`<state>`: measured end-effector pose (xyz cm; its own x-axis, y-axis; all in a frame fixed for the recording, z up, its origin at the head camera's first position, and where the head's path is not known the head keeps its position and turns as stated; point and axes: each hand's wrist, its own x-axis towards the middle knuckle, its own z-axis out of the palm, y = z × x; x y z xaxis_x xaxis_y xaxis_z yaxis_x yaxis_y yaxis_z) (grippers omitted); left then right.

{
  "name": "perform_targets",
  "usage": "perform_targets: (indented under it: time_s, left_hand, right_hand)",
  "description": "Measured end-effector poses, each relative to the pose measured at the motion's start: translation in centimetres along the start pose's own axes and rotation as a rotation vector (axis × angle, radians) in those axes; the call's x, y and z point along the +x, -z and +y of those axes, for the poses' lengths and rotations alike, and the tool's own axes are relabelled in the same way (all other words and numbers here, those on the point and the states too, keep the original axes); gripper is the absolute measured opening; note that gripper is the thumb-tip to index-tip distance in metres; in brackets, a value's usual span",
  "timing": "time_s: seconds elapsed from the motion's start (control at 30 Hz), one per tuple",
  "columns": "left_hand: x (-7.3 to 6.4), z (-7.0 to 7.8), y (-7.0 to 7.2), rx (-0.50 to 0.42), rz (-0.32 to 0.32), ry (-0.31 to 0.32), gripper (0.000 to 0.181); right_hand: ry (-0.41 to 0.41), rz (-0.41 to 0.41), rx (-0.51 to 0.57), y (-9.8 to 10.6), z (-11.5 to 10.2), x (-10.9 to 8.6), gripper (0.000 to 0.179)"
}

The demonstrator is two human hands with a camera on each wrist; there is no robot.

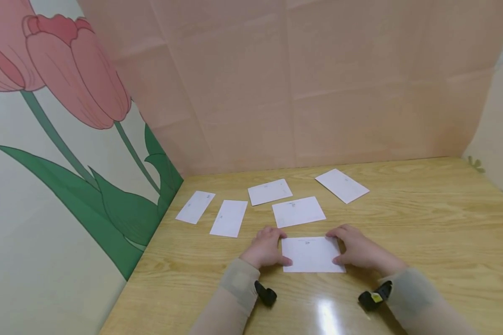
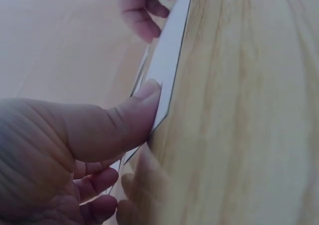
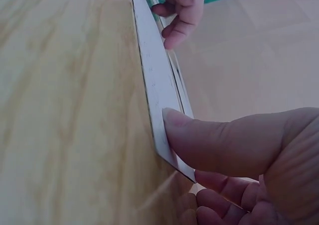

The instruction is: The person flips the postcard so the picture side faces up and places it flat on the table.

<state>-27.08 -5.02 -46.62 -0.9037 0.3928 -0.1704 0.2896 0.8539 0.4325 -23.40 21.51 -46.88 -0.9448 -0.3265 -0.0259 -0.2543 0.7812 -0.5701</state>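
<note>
A white rectangular card (image 1: 313,255) with a small dark mark near its far edge lies close over the wooden table, between both hands. At its left edge is my left hand (image 1: 267,249), thumb on the card's near corner and fingers curled by the far one. My right hand (image 1: 360,249) grips the opposite edge in the same way. In the left wrist view the left thumb (image 2: 117,128) overlaps the top of the card (image 2: 169,51). The right wrist view has the right thumb (image 3: 214,140) pressing on the card (image 3: 155,75) near its corner, other fingers below the edge.
Several similar white cards lie on the wooden table (image 1: 423,223) beyond the hands: one card (image 1: 299,211) just behind, one card (image 1: 270,191) farther back, one card (image 1: 342,185) at back right, and two cards (image 1: 229,218) to the left. A pink sheet (image 1: 276,93) hangs behind the table.
</note>
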Motion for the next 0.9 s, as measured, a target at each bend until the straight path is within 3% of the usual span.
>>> perform_targets:
  time_s: [0.27, 0.53, 0.8, 0.9]
  left_hand:
    - [0.05, 0.25, 0.11, 0.017, 0.004, 0.009, 0.066]
    - [-0.09, 0.03, 0.14, 0.017, -0.009, -0.035, 0.064]
    - [-0.18, 0.05, 0.13, -0.021, -0.024, -0.039, 0.068]
    - [-0.24, -0.01, 0.19, -0.049, -0.023, -0.038, 0.068]
  right_hand:
    - [-0.024, -0.011, 0.008, 0.14, -0.25, -0.16, 0.061]
    - [-0.038, -0.033, 0.016, 0.44, -0.36, -0.21, 0.067]
    - [-0.072, -0.038, 0.016, 0.37, -0.58, -0.27, 0.066]
    - [-0.050, -0.034, 0.037, 0.33, -0.69, -0.31, 0.067]
